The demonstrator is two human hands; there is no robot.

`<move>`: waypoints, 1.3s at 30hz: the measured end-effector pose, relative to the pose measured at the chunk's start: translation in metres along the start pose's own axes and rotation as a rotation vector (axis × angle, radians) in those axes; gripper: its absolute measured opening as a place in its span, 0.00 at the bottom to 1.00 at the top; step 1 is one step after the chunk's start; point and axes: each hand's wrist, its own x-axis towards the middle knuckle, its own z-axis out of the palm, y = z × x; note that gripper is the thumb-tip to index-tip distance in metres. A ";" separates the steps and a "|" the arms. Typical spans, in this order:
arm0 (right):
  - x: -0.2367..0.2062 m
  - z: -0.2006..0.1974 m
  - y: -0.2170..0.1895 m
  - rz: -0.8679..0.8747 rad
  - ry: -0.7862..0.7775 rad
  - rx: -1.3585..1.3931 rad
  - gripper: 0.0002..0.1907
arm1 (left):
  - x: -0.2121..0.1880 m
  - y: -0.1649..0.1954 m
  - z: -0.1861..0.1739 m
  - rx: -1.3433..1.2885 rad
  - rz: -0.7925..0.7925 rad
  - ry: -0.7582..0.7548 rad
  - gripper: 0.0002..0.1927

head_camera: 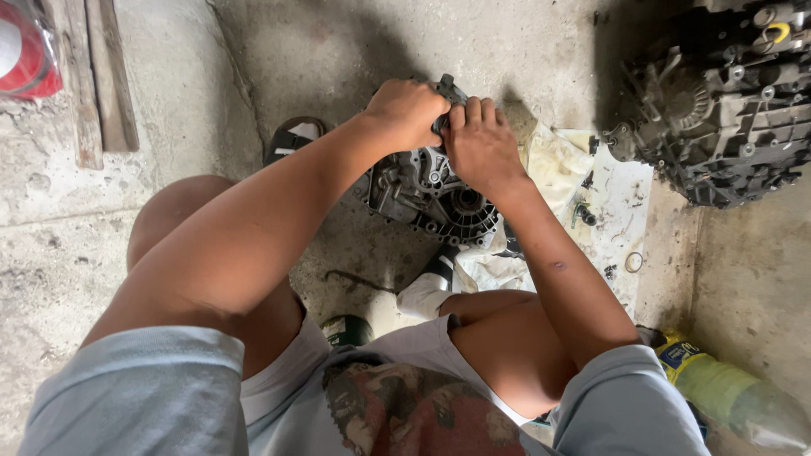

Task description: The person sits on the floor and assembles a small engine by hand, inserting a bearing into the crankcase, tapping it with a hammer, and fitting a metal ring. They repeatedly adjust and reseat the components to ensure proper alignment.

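- Concrete floor (355, 51), stained & cracked; person squats over it, seen from above, knees apart.
- L hand (407, 112): arm stretched fwd across the left knee, fingers curled into a fist, clamped on the top edge of a metal gearbox housing (431, 190).
- R hand (479, 145): arm bent at the elbow, reaching fwd; fingers folded over the same top edge, touching the L hand. Thumb hidden, so grip detail underneath can't be told.
- Housing stands on the floor between the feet, tilted, ribbed open face w/ round bore toward the camera; upper part covered by both hands.
- Dirty white cloth (583, 190) spread on the floor just right of the housing; small dark parts & a ring (634, 262) lie on it.
- Second, larger engine/gearbox assy (718, 101) at upper right, well apart from the hands.
- Containers: green plastic bottle (726, 393) w/ yellow-blue label lying on its side by the right thigh, contents not discernible; small green-white can (346, 331) partly hidden under the left leg, contents not visible.
- Wood planks (101, 76) at upper left, red-white object (25, 51) in the corner beside them.
- Dark sandal (291, 139) on the foot left of the housing.
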 end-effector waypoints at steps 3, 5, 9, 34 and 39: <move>0.002 0.002 -0.002 0.036 -0.057 -0.038 0.20 | 0.000 0.001 0.001 -0.005 -0.012 -0.007 0.18; 0.005 0.001 -0.003 0.056 -0.065 -0.081 0.21 | 0.000 0.001 0.001 -0.001 -0.027 -0.024 0.17; 0.011 -0.002 -0.005 0.062 -0.122 -0.111 0.23 | -0.001 0.000 0.000 -0.030 -0.066 -0.086 0.21; 0.003 -0.026 0.007 0.029 -0.288 0.008 0.20 | -0.002 -0.002 -0.001 0.013 0.013 -0.028 0.26; -0.002 -0.019 0.005 0.012 -0.259 -0.127 0.25 | 0.002 0.003 -0.004 0.041 -0.132 -0.279 0.27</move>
